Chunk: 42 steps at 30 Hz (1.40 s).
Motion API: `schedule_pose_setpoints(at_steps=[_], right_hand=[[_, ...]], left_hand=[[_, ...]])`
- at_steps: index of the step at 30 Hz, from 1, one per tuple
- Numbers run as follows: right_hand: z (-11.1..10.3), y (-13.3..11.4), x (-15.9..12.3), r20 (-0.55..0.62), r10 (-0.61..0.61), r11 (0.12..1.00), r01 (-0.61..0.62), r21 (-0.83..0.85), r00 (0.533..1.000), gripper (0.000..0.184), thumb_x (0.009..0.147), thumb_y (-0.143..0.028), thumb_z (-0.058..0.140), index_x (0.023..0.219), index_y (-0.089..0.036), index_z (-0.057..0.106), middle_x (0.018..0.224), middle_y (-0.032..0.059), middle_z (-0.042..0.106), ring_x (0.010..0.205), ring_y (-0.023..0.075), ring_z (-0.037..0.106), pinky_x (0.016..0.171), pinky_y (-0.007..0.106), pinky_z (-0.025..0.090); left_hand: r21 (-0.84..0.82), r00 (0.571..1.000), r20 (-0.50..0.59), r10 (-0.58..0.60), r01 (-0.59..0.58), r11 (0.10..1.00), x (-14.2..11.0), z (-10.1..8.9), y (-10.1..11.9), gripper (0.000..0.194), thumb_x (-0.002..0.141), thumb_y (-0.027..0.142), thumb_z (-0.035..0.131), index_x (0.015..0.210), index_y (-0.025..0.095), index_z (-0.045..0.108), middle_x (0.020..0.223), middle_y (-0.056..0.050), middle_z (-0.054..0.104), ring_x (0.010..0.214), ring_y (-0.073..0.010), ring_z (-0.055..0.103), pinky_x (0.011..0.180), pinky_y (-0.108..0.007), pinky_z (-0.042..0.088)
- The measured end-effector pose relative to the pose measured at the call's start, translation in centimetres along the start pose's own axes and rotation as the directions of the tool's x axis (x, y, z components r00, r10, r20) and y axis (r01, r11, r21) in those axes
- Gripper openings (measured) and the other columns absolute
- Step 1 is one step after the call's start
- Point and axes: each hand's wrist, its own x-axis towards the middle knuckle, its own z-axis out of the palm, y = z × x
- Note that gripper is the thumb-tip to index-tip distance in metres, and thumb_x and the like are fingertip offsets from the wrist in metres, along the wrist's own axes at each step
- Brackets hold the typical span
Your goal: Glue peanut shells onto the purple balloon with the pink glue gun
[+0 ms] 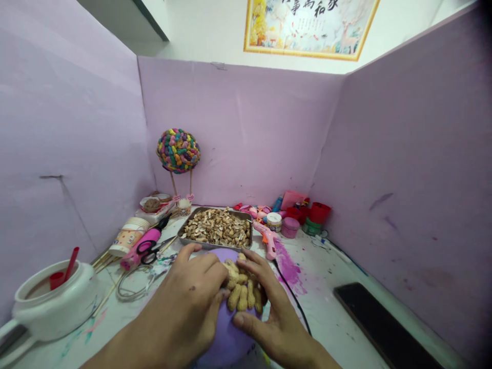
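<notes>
A rounded purple balloon (226, 328) sits low in the middle, in front of me. Several peanuts in their shells (243, 297) cover a patch of its upper right side. My left hand (196, 294) bends over the balloon's left side, thumb and forefinger closed at a peanut on the patch's left edge; the fingertips are partly hidden. Cupped round the right side is my right hand (272, 307), its thumb on the purple surface and its fingers along the peanuts. Behind the balloon stands a metal tray (187, 241) heaped with peanut shells (217, 226).
A pink glue gun (269, 241) lies right of the tray, its cord trailing forward. Scissors (149, 251), paper cups (129, 236) and a white pot (57, 302) stand left. A phone (384, 323) lies right. A colourful peanut-covered ball (178, 150) stands on sticks behind.
</notes>
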Motion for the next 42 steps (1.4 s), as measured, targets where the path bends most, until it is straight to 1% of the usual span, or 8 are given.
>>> schedule_pose_setpoints(at_steps=[7,15,20,26,30,34,37,42], right_hand=[[0.0,0.0,0.0,0.009,-0.011,1.000,0.011,0.005,1.000,0.057,0.073,-0.047,0.058,0.124,-0.030,0.037,0.139,0.0050,0.027,0.129,0.0242,0.023,0.105,0.042,0.024],[0.0,-0.3,0.1,-0.011,0.005,1.000,-0.005,0.010,1.000,0.056,0.072,-0.047,0.060,0.121,-0.028,0.041,0.137,0.0058,0.030,0.128,0.0240,0.026,0.104,0.040,0.026],[0.1,-0.1,0.1,-0.026,0.008,1.000,-0.008,0.008,1.000,0.058,0.070,-0.046,0.063,0.120,-0.027,0.043,0.136,0.0071,0.032,0.127,0.0246,0.028,0.104,0.040,0.026],[0.2,-0.2,0.0,-0.028,0.026,0.999,-0.025,0.040,0.999,0.056,0.070,-0.044,0.063,0.120,-0.028,0.043,0.135,0.0062,0.032,0.127,0.0234,0.028,0.104,0.038,0.027],[0.3,-0.3,0.0,-0.028,0.040,0.999,-0.039,0.035,0.999,0.057,0.069,-0.044,0.064,0.119,-0.027,0.044,0.135,0.0069,0.032,0.127,0.0243,0.028,0.104,0.039,0.026],[0.3,-0.2,0.1,-0.042,0.034,0.999,-0.032,0.042,0.999,0.056,0.069,-0.045,0.063,0.118,-0.027,0.044,0.134,0.0073,0.033,0.127,0.0250,0.028,0.103,0.040,0.027],[0.1,0.0,0.1,-0.061,0.047,0.997,-0.044,0.060,0.997,0.054,0.070,-0.044,0.063,0.118,-0.027,0.044,0.133,0.0074,0.034,0.125,0.0248,0.031,0.102,0.039,0.029],[0.0,0.3,0.2,-0.081,0.094,0.993,-0.088,0.079,0.992,0.053,0.069,-0.042,0.064,0.116,-0.027,0.045,0.130,0.0071,0.037,0.124,0.0238,0.034,0.102,0.037,0.030]], left_hand=[[-0.008,1.000,-0.023,-0.002,0.002,1.000,0.0,-0.1,0.2,0.018,0.074,0.004,0.040,0.069,0.019,0.050,0.068,0.001,0.053,0.067,-0.0142,0.049,0.092,-0.046,0.028],[-0.071,1.000,-0.009,-0.015,0.014,0.997,0.1,-0.2,0.2,0.020,0.076,0.005,0.040,0.071,0.019,0.053,0.070,-0.001,0.054,0.070,-0.0152,0.049,0.089,-0.046,0.030],[-0.057,0.999,0.016,-0.031,0.032,0.998,0.1,-0.2,0.2,0.018,0.074,0.005,0.041,0.070,0.019,0.053,0.070,-0.001,0.053,0.069,-0.0153,0.048,0.089,-0.045,0.031],[0.004,0.999,0.044,-0.009,0.009,1.000,0.2,-0.3,0.3,0.018,0.070,0.004,0.042,0.070,0.018,0.052,0.070,-0.001,0.052,0.069,-0.0155,0.048,0.091,-0.047,0.028],[0.066,0.999,0.037,0.037,-0.039,0.997,0.0,-0.2,0.3,0.018,0.070,0.004,0.042,0.069,0.018,0.053,0.069,-0.001,0.052,0.066,-0.0147,0.047,0.092,-0.049,0.027],[0.105,0.988,-0.018,0.154,-0.151,0.983,0.1,-0.2,0.1,0.018,0.069,0.005,0.042,0.067,0.018,0.054,0.066,-0.001,0.051,0.062,-0.0141,0.045,0.091,-0.050,0.027],[0.059,0.982,-0.036,0.184,-0.182,0.982,0.4,-0.8,-0.1,0.019,0.072,0.005,0.042,0.073,0.018,0.056,0.070,-0.001,0.054,0.065,-0.0142,0.048,0.090,-0.046,0.031],[-0.063,0.995,-0.052,0.084,-0.088,0.994,0.5,-2.3,-0.8,0.020,0.076,0.007,0.045,0.084,0.020,0.058,0.079,-0.002,0.058,0.078,-0.0161,0.050,0.078,-0.036,0.038]])
